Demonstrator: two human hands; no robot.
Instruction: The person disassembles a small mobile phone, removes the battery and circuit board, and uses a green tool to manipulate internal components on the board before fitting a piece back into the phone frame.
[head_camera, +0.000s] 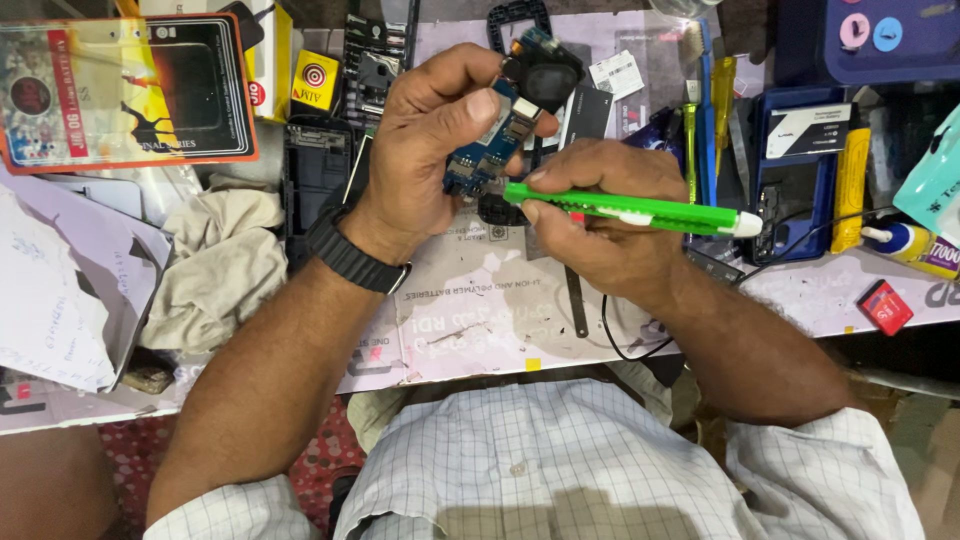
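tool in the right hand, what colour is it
Bright green with a white tip and white slider, seen best in the head view: the tool held in the right hand.

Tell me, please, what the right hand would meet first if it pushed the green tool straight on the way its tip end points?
Most likely the blue circuit board held in the left hand. The right hand grips the green tool with its working end aimed left at the board's lower edge; whether they already touch is unclear.

White checked shirt (520, 470), sleeves rolled up, black wristwatch (355, 257) on left wrist
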